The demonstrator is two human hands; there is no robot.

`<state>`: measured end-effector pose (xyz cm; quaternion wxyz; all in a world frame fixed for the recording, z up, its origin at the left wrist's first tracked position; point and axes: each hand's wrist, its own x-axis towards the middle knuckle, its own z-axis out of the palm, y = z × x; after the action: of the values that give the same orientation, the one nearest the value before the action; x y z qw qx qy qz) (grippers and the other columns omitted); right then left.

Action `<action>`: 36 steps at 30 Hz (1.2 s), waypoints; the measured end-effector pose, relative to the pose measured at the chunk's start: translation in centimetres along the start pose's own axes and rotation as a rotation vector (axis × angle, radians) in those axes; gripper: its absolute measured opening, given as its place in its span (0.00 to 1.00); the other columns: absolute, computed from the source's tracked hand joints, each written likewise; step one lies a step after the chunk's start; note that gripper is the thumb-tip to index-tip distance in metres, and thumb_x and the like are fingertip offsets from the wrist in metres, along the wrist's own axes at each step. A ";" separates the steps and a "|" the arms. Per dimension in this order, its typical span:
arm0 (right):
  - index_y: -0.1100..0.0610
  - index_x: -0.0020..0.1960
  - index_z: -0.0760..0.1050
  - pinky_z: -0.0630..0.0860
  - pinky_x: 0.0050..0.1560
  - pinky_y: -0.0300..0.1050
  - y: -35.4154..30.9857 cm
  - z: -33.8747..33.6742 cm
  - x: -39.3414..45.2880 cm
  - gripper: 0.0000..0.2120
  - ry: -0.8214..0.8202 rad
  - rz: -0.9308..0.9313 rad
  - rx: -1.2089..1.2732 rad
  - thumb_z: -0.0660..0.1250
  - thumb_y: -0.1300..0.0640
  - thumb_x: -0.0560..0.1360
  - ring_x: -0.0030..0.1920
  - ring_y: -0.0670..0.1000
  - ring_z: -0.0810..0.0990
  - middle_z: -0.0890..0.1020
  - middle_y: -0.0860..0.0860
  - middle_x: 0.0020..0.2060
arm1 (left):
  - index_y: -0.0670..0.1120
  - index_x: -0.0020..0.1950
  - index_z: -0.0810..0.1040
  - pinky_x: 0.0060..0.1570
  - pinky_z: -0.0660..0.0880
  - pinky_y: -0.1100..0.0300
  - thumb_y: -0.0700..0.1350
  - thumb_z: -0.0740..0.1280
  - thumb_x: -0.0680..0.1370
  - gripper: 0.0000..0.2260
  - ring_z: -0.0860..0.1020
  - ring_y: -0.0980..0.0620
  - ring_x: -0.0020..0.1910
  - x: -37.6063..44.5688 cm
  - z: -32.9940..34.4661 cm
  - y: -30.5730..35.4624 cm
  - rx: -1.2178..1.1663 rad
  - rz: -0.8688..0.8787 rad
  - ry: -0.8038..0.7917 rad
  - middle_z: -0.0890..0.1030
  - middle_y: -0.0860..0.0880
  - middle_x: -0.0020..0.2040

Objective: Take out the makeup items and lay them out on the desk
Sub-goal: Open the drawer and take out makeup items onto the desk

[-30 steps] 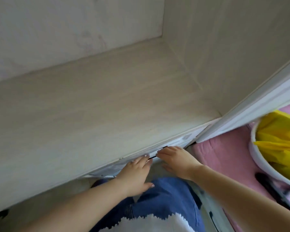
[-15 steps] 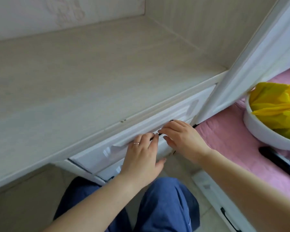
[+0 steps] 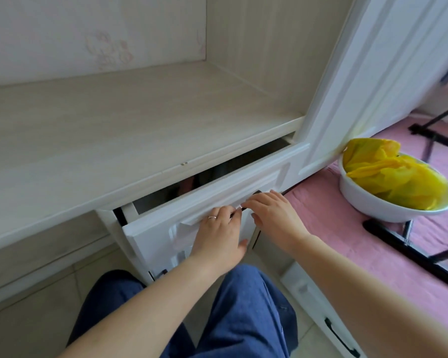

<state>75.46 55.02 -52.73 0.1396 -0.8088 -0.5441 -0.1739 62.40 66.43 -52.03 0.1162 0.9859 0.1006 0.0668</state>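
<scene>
Step in hand: opening the drawer (image 3: 212,202) under the surface (image 3: 114,140); judged from the gap, it is only partly out.

Key relation: the drawer's interior lies beyond and above the hands, between the drawer front and the surface's front edge. The drawer front's long axis runs from lower left to upper right, and the dark handle (image 3: 254,195) follows that line.

Left hand (image 3: 219,235): fingers curled over the handle and the raised trim of the drawer front, palm flat against the panel, a ring on one finger. It is closed on the handle rather than spread.

Right hand (image 3: 273,214): just beside the left, fingertips hooked onto the same handle farther right, likewise curled and gripping. It sits slightly nearer the open gap.

Makeup items: none clearly in view. Dark and reddish shapes show in the shadowed gap (image 3: 192,184), possibly the items, but it is too dim to say.

Surface: bare pale wood, where the items are meant to be laid.

Nearby: a white basin (image 3: 367,202) with yellow plastic in it rests on the pink bed (image 3: 334,228) to the right, well apart from the hands.

Next move, as a judgement: the drawer needs pulling farther toward the person before either hand can reach in.
</scene>
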 end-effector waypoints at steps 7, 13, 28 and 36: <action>0.51 0.52 0.81 0.77 0.54 0.51 0.7 -1.1 -4.3 0.16 -0.013 0.048 0.053 0.72 0.65 0.68 0.47 0.52 0.81 0.83 0.47 0.48 | 0.44 0.71 0.65 0.63 0.70 0.55 0.55 0.66 0.73 0.30 0.69 0.46 0.64 -2.9 0.9 2.9 -0.031 0.075 0.039 0.70 0.48 0.66; 0.51 0.53 0.80 0.76 0.57 0.53 0.2 -2.6 -7.7 0.15 -0.020 0.102 0.054 0.69 0.65 0.70 0.50 0.52 0.81 0.83 0.48 0.51 | 0.42 0.65 0.74 0.56 0.76 0.55 0.58 0.74 0.64 0.34 0.76 0.47 0.57 -4.8 2.0 5.1 0.011 0.126 0.066 0.76 0.47 0.59; 0.53 0.50 0.82 0.78 0.55 0.50 -1.4 -5.3 -12.5 0.15 0.002 0.152 0.011 0.71 0.68 0.67 0.49 0.53 0.83 0.84 0.49 0.49 | 0.42 0.75 0.57 0.70 0.62 0.55 0.56 0.64 0.76 0.33 0.63 0.45 0.71 -8.1 1.9 8.7 -0.003 0.229 -0.030 0.62 0.45 0.73; 0.54 0.51 0.82 0.79 0.48 0.44 -1.8 -6.4 -12.8 0.16 -0.030 0.130 -0.009 0.71 0.69 0.66 0.47 0.53 0.83 0.84 0.50 0.48 | 0.42 0.76 0.53 0.71 0.61 0.55 0.50 0.61 0.77 0.31 0.59 0.46 0.73 -8.3 0.9 9.2 -0.021 0.197 -0.119 0.59 0.45 0.75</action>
<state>68.49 42.42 -52.39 0.1388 -0.8457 -0.4915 -0.1548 56.21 55.67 -51.54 0.1254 0.9919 -0.0044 0.0204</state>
